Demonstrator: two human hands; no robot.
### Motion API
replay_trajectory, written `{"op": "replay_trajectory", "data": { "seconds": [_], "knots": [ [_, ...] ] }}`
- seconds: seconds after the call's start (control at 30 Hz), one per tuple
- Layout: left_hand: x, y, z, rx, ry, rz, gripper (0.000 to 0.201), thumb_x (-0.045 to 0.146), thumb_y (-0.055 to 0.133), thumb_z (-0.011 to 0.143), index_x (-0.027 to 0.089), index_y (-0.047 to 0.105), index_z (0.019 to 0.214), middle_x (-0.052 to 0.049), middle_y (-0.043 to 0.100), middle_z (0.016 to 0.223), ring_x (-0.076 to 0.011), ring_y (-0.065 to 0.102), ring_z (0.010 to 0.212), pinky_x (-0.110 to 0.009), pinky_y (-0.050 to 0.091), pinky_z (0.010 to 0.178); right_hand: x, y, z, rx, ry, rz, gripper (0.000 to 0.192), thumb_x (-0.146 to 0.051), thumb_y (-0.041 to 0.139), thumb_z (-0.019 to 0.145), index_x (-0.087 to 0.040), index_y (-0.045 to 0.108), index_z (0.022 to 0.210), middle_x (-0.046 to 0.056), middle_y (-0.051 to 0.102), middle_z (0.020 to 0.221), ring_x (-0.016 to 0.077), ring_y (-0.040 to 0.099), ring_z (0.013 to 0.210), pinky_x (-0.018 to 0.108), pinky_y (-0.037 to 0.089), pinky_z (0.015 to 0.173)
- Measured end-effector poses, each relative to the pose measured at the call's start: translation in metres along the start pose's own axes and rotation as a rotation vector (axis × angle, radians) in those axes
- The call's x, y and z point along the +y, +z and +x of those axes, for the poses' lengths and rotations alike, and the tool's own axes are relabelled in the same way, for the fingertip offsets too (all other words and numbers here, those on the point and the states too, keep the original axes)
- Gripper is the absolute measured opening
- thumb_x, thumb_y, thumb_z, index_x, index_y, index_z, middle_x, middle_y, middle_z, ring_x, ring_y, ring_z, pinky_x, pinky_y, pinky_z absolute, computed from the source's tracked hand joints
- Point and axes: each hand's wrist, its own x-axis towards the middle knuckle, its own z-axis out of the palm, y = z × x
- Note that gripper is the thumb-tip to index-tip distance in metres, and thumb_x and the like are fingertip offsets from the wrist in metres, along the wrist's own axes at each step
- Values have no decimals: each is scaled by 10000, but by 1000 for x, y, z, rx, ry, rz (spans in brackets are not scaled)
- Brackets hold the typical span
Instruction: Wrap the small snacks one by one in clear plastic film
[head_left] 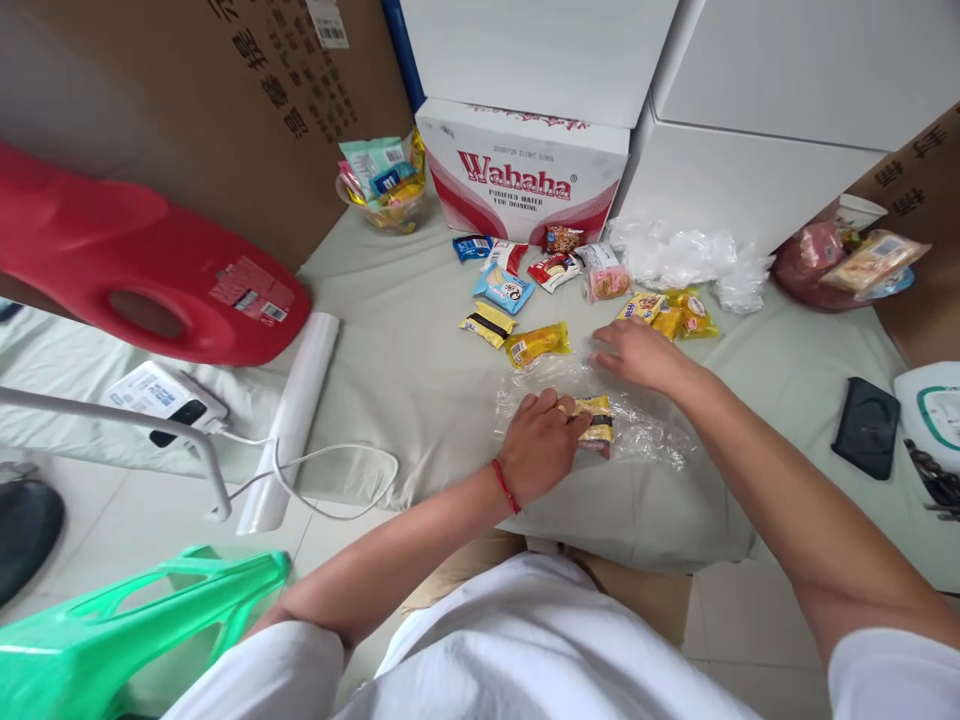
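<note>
My left hand (541, 442), with a red string bracelet at its wrist, has its fingers curled over a yellow and dark snack packet (600, 424). That packet lies on a crinkled clear plastic bag (652, 432). My right hand (637, 352) is above the far edge of the bag, fingers stretched out and holding nothing. Just beyond it sit several yellow snack packets (694, 314). Past my left hand are a yellow wrapped snack (538, 345), a yellow and black packet (487, 324) and a light blue packet (504, 288).
A Wahaha carton (525, 170) backs the cloth-covered surface (390, 370). Snack-filled bowls stand left (401, 210) and right (806, 275), with crumpled clear plastic bags (679, 255) between. A red jug (165, 260), white cable (337, 515) and green stool (150, 620) lie left; a black phone (866, 428) lies right.
</note>
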Motion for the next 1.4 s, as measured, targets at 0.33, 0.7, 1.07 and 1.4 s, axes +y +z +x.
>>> {"op": "replay_trajectory", "data": {
  "seconds": [0.33,0.7,1.07,1.4],
  "knots": [
    [9,-1,-3,-174,-79,4,385,285,531,1021,264,633,1392,-91,785,898,-248,726,831,-333,490,696,-16,-9,4,9,-89,233,177,-278,581,957,-181,729,943,68,656,897,185,574,791,277,385,717],
    [8,15,-12,-46,-135,-108,302,200,496,1006,242,749,1166,-92,764,829,-249,730,819,-332,506,700,-64,38,-109,158,-236,334,465,-179,356,1026,-269,624,1394,43,531,899,156,559,741,242,482,665],
    [-48,17,-46,434,-507,-979,335,303,442,958,179,748,903,3,612,624,-155,582,626,-276,485,639,-83,52,-103,59,-242,244,652,-44,399,931,-364,599,1463,25,456,880,160,448,752,233,388,648],
    [-60,-9,-26,-51,-556,-306,378,432,829,733,192,710,1000,-158,458,1581,-456,231,1551,-627,271,1219,-84,41,-108,109,-288,451,460,-335,591,1010,-298,624,1467,85,492,998,220,520,921,373,518,841]
  ]
}}
